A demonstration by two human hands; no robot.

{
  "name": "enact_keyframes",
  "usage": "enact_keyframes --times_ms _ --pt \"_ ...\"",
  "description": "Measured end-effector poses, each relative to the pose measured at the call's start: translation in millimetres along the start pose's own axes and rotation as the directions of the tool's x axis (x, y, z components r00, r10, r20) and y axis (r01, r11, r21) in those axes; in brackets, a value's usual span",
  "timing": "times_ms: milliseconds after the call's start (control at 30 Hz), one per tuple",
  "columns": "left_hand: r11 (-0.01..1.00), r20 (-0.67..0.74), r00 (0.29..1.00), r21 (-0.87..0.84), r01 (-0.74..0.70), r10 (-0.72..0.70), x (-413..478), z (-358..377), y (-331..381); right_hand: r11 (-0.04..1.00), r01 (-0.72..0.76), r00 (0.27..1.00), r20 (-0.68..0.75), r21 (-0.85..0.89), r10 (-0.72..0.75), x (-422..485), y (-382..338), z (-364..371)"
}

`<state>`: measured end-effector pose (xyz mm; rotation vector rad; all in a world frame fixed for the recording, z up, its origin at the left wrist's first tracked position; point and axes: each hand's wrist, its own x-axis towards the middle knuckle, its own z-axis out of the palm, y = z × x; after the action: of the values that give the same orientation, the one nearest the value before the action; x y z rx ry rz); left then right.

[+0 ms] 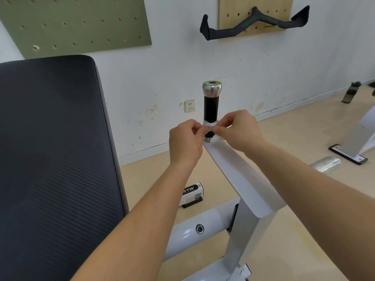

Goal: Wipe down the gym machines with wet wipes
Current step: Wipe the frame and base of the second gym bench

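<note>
Forearms reach in from the bottom edge, both bare, meeting at a machine handle mid-frame. Black ribbed pad (54,159) fills the left side, tilted upright.

Left hand (185,142): thumb and forefinger pinch one end of the wet wipe (209,124); other fingers curled in. Right hand (241,130): thumb and forefinger pinch the other end, remaining fingers bent loosely above. A bit of white wipe shows under the right thumb too.

Wipe sits bunched round the lower part of the handle (211,107), a black grip standing upright with a silver cap and green ring on top. Handle rises from the far end of a white machine arm (233,165) that slopes towards the camera and joins a white frame post.

Background: green pegboard (75,23) on the wall at upper left; wooden pegboard (255,9) carrying a black pull bar (253,25); wall socket (189,105) just left of the handle. Floor: white box (191,194) lettered RTW, a clear film roll (326,164), a dark bottle (350,92) by the far wall
</note>
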<state>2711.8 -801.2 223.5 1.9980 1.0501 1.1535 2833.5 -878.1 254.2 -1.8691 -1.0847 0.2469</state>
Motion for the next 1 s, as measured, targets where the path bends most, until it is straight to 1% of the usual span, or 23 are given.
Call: enact_keyframes --times_ms 100,133,200,267,333,433,500,533,600,667,733,800,867,933,1000 --pt "0.993 0.040 0.996 0.083 0.082 -0.086 -9.6 -0.1 -6.7 0.996 -0.026 0.998 0.049 -0.082 0.030 -7.1 0.1 5.3" --pt "0.989 0.031 0.993 0.103 0.107 -0.111 -13.5 -2.0 -7.2 0.996 -0.029 0.998 0.047 -0.081 0.033 -9.8 -1.1 7.2" --pt "0.987 -0.022 0.993 0.108 0.118 -0.116 -20.9 -8.7 -4.2 0.999 -0.024 1.000 0.017 -0.039 0.025 -16.1 -6.5 10.1" --pt "0.995 -0.059 0.994 -0.021 0.095 -0.096 -26.4 -16.7 0.7 0.999 -0.006 1.000 -0.029 0.037 0.007 -23.6 -13.7 11.6" --pt "0.982 -0.059 0.994 -0.171 0.076 -0.087 -30.6 -24.2 6.3 0.987 0.006 0.999 -0.047 0.159 0.002 -30.6 -21.2 12.4" --pt "0.948 -0.002 0.998 -0.311 0.062 -0.065 -32.4 -26.2 12.2 0.949 -0.009 1.000 -0.025 0.314 0.018 -36.4 -29.3 12.5" --pt "0.910 0.056 0.996 -0.405 0.086 -0.069 -33.0 -24.6 17.5 0.924 -0.024 1.000 -0.009 0.382 0.029 -35.8 -29.8 12.7" --pt "0.903 0.059 0.995 -0.420 0.094 -0.076 -31.8 -23.6 18.8 0.913 -0.030 0.999 -0.004 0.406 0.035 -35.0 -29.1 12.4" --pt "0.915 0.022 0.996 -0.392 0.093 -0.092 -26.5 -21.2 20.5 0.904 -0.038 0.999 -0.001 0.427 0.042 -32.5 -25.6 9.6" --pt "0.921 -0.059 0.989 -0.374 0.107 -0.139 -15.4 -17.3 23.9 0.908 -0.040 0.999 -0.015 0.416 0.051 -28.7 -20.5 4.4" --pt "0.922 -0.147 0.975 -0.374 0.101 -0.167 -3.1 -11.8 31.6 0.908 -0.067 0.993 -0.063 0.413 0.102 -22.5 -14.5 -1.7" --pt "0.926 -0.224 0.965 -0.374 0.048 -0.140 6.6 -4.5 42.0 0.899 -0.107 0.981 -0.105 0.424 0.166 -15.6 -7.1 -6.6" --pt "0.949 -0.289 0.954 -0.315 -0.016 -0.080 12.3 2.5 43.9 0.902 -0.127 0.976 -0.111 0.412 0.188 -11.3 -0.9 -8.3" --pt "0.968 -0.305 0.952 -0.245 -0.051 -0.027 13.3 8.7 36.5 0.912 -0.128 0.978 -0.104 0.389 0.182 -9.9 4.9 -7.9" --pt "0.978 -0.262 0.965 -0.207 -0.025 -0.030 9.2 13.7 20.4 0.920 -0.124 0.980 -0.100 0.372 0.172 -9.5 8.8 -6.9"
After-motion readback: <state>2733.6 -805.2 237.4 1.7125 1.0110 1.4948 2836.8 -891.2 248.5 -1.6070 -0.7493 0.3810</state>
